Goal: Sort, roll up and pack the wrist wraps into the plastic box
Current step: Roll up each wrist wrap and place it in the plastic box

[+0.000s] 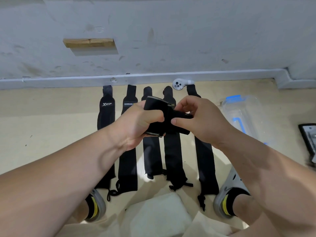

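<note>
With left hand [140, 124] grips part-rolled wrist wrap [156, 106], with right hand [201, 120] pinches tail taut, presumably for tightness; plastic box [244, 113] at two o'clock.

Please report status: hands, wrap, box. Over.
Left hand grips black wrist wrap; right hand pinches its loose end. Five wraps flat on floor. Plastic box at right, nothing in the way.

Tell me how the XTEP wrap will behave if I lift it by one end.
The XTEP wrap probably droops limp, since it lies flat like soft fabric. Likely light, and too flat to roll. Its loose cord may snag.
</note>
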